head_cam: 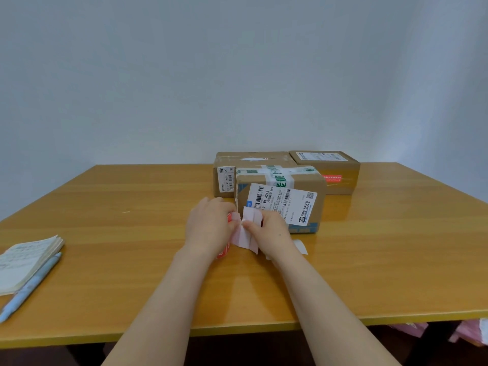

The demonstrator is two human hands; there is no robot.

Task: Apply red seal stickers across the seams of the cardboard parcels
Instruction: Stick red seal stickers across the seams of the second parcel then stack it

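Three cardboard parcels stand at the table's far middle. The nearest parcel [298, 188] has green-printed tape and a white shipping label. Behind it are a left parcel [224, 178] and a right parcel [335, 167] with a red seal sticker [331, 178] on its front. Just in front of the nearest parcel, my left hand [208, 225] and my right hand [274, 231] pinch a sheet of sticker backing [247, 232], its white back facing me. Red stickers [224, 251] show below my left hand and beside its fingers.
A notebook [26, 260] and a light blue pen [29, 286] lie at the table's left front. A white scrap of backing paper [301, 246] lies to the right of my right wrist. The wooden table [383, 260] ends at a front edge near me. Pink items show under the table's right.
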